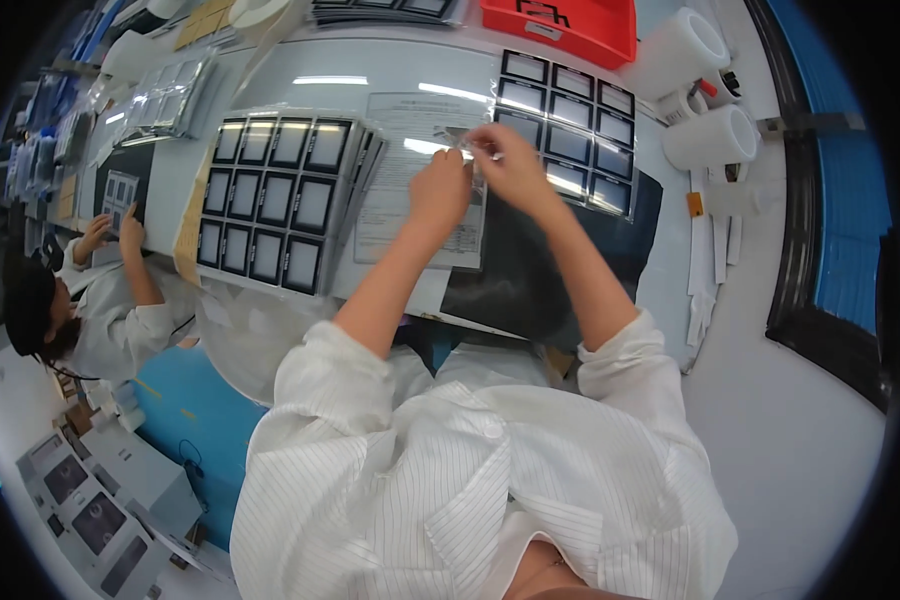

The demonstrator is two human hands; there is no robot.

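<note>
White workbench [270, 75]: left hand [440, 190], right hand [510, 165] both pinch-grip small clear glossy film piece [467, 148].

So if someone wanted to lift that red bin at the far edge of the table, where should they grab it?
Probably by the rim of the red bin, at its two short ends, reaching down from above. It sits flat with its open top upward, so the raised lip offers a hold. Stacked trays lie close on its left and white rolls on its right.

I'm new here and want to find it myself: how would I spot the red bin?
Start at the white worktable and look to its far edge. The red bin sits there, beside white tape rolls; it is the only bright red thing around.
</note>
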